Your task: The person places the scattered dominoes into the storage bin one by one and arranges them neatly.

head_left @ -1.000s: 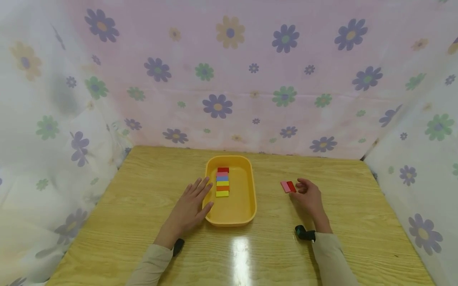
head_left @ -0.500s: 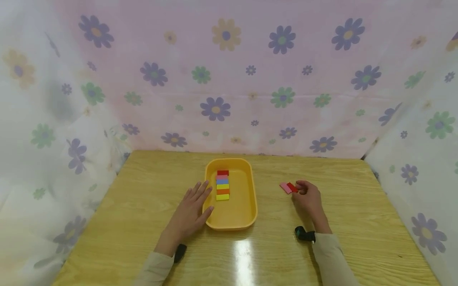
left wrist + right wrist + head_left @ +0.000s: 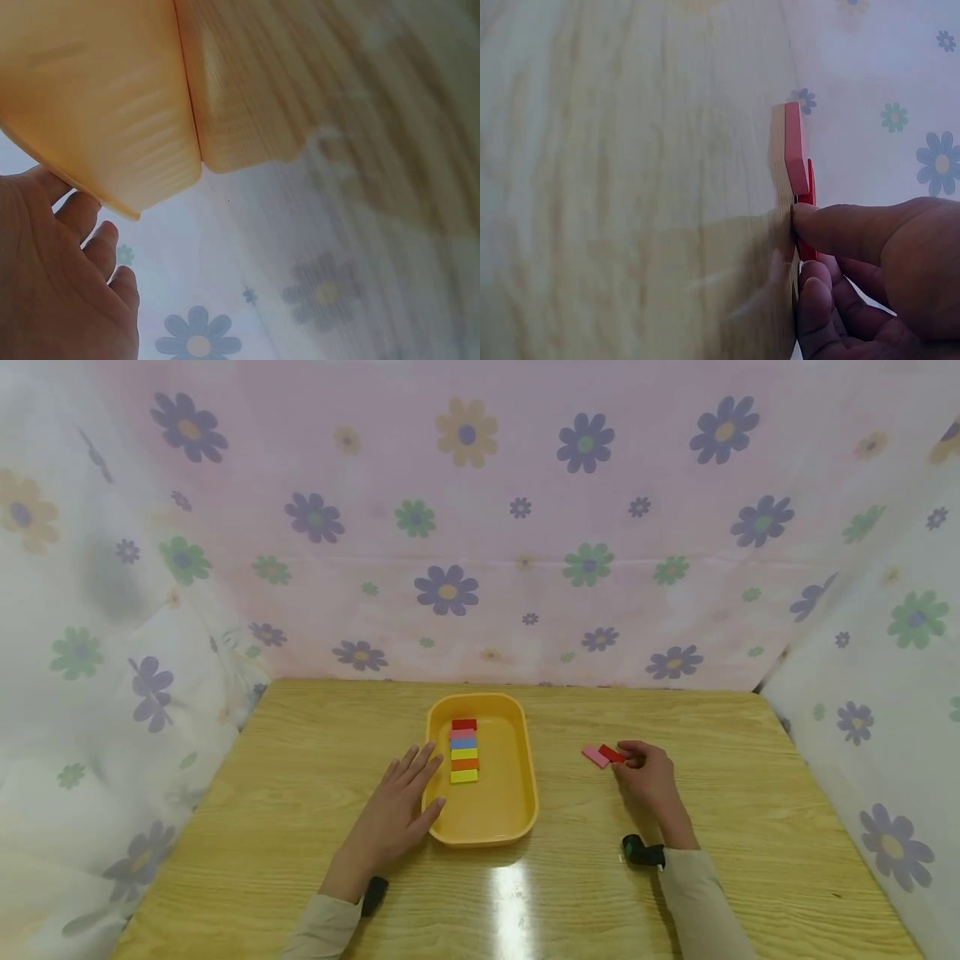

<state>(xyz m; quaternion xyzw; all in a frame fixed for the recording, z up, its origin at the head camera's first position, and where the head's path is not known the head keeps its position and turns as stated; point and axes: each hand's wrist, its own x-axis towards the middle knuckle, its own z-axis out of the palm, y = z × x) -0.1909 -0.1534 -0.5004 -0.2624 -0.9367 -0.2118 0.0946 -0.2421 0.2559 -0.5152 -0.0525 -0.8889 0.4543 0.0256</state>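
Observation:
My right hand pinches the end of a flat red block between thumb and fingers, low at the tabletop. A pink block lies against the red one's left side, slightly offset from it; in the right wrist view the pink block stands out beyond the thumb. My left hand rests with straight, spread fingers over the left rim of a yellow tray. Inside the tray, along its left side, several flat blocks form a column: red, pink, blue, yellow, orange and yellow.
The wooden table reaches back to a flowered curtain, which also encloses the left and right sides. Dark wrist cameras, one of them the right-hand camera, sit below both hands.
The red block has turned in my right fingers and sits more slanted, slid a little against the pink block, which has also rotated. My left hand keeps its place on the tray.

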